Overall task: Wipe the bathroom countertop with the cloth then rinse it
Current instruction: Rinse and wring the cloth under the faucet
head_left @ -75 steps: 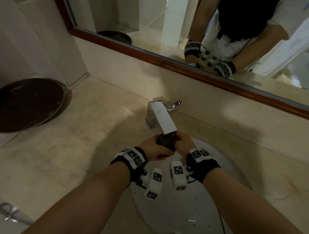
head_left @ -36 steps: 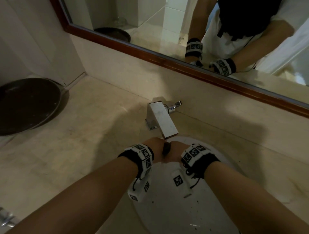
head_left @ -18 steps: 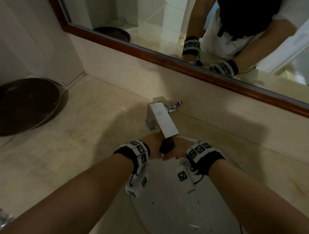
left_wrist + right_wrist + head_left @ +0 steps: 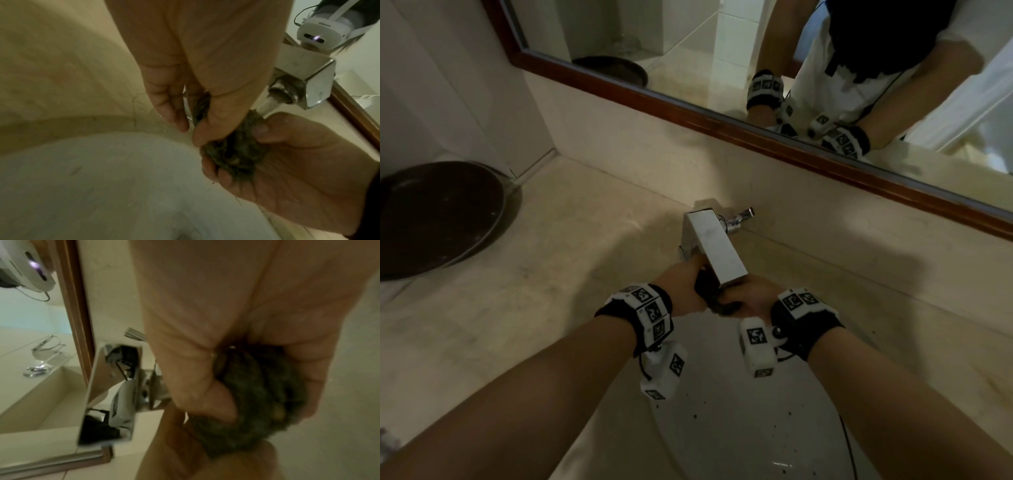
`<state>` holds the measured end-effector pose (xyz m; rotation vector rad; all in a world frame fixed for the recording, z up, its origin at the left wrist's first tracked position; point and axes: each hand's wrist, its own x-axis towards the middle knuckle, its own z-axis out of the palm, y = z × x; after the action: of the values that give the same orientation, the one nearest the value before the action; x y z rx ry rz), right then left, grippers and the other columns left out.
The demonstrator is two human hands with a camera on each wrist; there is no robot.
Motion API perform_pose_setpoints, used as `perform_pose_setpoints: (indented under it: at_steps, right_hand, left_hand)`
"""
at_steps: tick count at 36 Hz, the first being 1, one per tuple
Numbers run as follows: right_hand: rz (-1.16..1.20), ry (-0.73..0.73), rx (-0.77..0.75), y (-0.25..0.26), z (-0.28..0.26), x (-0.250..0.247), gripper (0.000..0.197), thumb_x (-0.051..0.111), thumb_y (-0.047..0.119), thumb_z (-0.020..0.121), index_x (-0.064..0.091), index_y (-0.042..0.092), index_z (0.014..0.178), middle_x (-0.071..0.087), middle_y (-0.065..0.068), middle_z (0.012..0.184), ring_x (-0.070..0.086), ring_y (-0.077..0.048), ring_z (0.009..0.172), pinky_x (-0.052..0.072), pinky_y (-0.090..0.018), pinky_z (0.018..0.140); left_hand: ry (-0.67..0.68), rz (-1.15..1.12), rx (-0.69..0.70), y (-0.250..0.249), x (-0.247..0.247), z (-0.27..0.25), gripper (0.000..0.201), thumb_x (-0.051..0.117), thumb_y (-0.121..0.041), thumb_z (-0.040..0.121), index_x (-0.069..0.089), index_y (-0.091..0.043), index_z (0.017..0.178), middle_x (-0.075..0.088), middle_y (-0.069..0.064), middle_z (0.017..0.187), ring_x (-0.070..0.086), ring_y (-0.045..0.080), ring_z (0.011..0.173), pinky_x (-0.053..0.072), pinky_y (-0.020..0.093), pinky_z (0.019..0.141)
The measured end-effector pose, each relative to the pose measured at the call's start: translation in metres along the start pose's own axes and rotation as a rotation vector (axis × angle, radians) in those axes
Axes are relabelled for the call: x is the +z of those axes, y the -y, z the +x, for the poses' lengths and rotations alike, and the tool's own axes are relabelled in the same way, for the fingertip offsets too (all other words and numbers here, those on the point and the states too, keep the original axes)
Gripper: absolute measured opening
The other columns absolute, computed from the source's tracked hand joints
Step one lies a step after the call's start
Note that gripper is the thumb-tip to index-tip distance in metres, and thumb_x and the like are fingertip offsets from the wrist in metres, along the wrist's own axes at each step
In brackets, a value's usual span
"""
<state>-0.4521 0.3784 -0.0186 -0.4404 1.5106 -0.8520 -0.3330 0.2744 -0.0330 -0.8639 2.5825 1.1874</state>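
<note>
A dark, wet, bunched cloth (image 4: 710,296) is squeezed between both hands right under the spout of the square chrome faucet (image 4: 714,245), above the back of the white sink basin (image 4: 739,428). My left hand (image 4: 683,284) grips its upper part, the little finger loose in the left wrist view. My right hand (image 4: 751,298) cups and grips the wad from below. In the left wrist view the cloth (image 4: 232,151) sits directly under the faucet outlet (image 4: 283,91), and what looks like a thin stream reaches it. The right wrist view shows the cloth (image 4: 257,394) filling my palm.
The beige stone countertop (image 4: 534,274) stretches to the left, with a dark round tray (image 4: 431,219) at its far left by the wall. A wood-framed mirror (image 4: 688,106) runs along the back. Small dark specks lie in the basin.
Both hands kept hold of the cloth, dipped lower into the basin a second ago, and have come back up close under the spout, wrists turned.
</note>
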Motion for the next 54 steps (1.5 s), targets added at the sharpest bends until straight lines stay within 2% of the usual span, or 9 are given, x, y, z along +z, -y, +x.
perform_pose_setpoints:
  at_steps: [6, 18, 22, 25, 28, 33, 41, 46, 54]
  right_hand:
    - [-0.159, -0.173, 0.034, 0.0, 0.005, -0.002, 0.037, 0.062, 0.001, 0.084, 0.058, 0.007, 0.12, 0.061, -0.012, 0.118, 0.055, -0.031, 0.114, 0.044, -0.048, 0.101]
    - [-0.029, -0.017, 0.033, -0.01, -0.002, -0.005, 0.032, 0.052, -0.005, 0.09, 0.056, 0.009, 0.118, 0.064, -0.011, 0.103, 0.065, -0.026, 0.088, 0.057, -0.04, 0.076]
    - [-0.073, -0.005, 0.011, -0.012, -0.003, -0.001, 0.024, 0.06, 0.019, 0.091, 0.058, 0.016, 0.115, 0.066, -0.013, 0.112, 0.064, -0.031, 0.103, 0.051, -0.046, 0.093]
    - [-0.008, -0.069, -0.013, -0.017, -0.001, 0.0, 0.012, 0.055, 0.012, 0.094, 0.061, 0.014, 0.104, 0.067, -0.012, 0.097, 0.068, -0.025, 0.081, 0.056, -0.04, 0.073]
    - [0.022, -0.114, -0.019, -0.017, 0.0, 0.0, 0.017, 0.05, 0.003, 0.094, 0.062, 0.014, 0.099, 0.064, -0.015, 0.101, 0.063, -0.033, 0.091, 0.051, -0.05, 0.084]
    - [0.064, -0.243, -0.026, -0.012, 0.001, -0.005, 0.03, 0.048, -0.009, 0.081, 0.057, -0.004, 0.11, 0.061, -0.023, 0.094, 0.059, -0.036, 0.083, 0.05, -0.046, 0.075]
    - [-0.335, -0.194, -0.069, -0.017, 0.005, -0.017, 0.064, 0.074, 0.015, 0.051, 0.056, 0.011, 0.112, 0.067, -0.012, 0.099, 0.067, -0.03, 0.085, 0.058, -0.05, 0.074]
    - [-0.622, -0.06, -0.041, -0.006, -0.008, -0.01, 0.038, 0.076, 0.019, 0.075, 0.063, 0.016, 0.111, 0.065, -0.001, 0.109, 0.06, -0.016, 0.102, 0.047, -0.032, 0.093]
    - [-0.43, -0.213, -0.094, -0.011, -0.007, -0.018, 0.028, 0.057, 0.016, 0.093, 0.062, 0.008, 0.119, 0.062, -0.001, 0.1, 0.059, -0.009, 0.083, 0.049, -0.021, 0.082]
  left_hand:
    - [0.0, -0.181, 0.101, 0.002, 0.007, -0.008, 0.079, 0.078, -0.024, 0.074, 0.036, -0.022, 0.142, 0.05, 0.001, 0.137, 0.052, 0.022, 0.121, 0.044, 0.037, 0.103]
    - [-0.064, -0.156, 0.057, -0.008, 0.016, -0.009, 0.059, 0.075, -0.026, 0.076, 0.051, -0.023, 0.13, 0.058, 0.0, 0.128, 0.056, 0.021, 0.114, 0.044, 0.025, 0.091]
    - [-0.044, -0.267, 0.105, -0.009, 0.021, -0.011, 0.065, 0.079, -0.019, 0.073, 0.048, -0.02, 0.13, 0.057, 0.0, 0.126, 0.056, 0.018, 0.113, 0.046, 0.03, 0.096]
    - [0.002, -0.299, 0.069, -0.006, 0.018, -0.011, 0.066, 0.083, -0.02, 0.07, 0.051, -0.02, 0.127, 0.059, -0.002, 0.121, 0.057, 0.015, 0.107, 0.047, 0.031, 0.094]
    - [0.048, -0.219, -0.058, 0.002, 0.014, -0.01, 0.061, 0.082, -0.033, 0.068, 0.057, -0.018, 0.122, 0.063, 0.001, 0.119, 0.059, 0.02, 0.108, 0.048, 0.037, 0.097]
    - [0.104, -0.206, -0.145, 0.003, 0.018, -0.014, 0.034, 0.061, -0.034, 0.089, 0.062, -0.004, 0.105, 0.066, 0.013, 0.097, 0.06, 0.024, 0.084, 0.049, 0.036, 0.082]
    - [-0.056, -0.343, -0.081, -0.003, 0.022, -0.013, 0.033, 0.051, -0.022, 0.089, 0.053, -0.013, 0.121, 0.061, 0.012, 0.12, 0.058, 0.029, 0.11, 0.046, 0.045, 0.098]
    - [-0.169, -0.48, -0.025, -0.008, 0.021, -0.011, 0.038, 0.057, -0.022, 0.092, 0.051, -0.023, 0.13, 0.059, 0.0, 0.129, 0.056, 0.021, 0.119, 0.043, 0.039, 0.104]
    - [-0.147, -0.344, -0.065, -0.01, 0.009, -0.009, 0.035, 0.047, -0.032, 0.098, 0.056, -0.018, 0.129, 0.058, 0.005, 0.133, 0.053, 0.024, 0.121, 0.038, 0.03, 0.1]
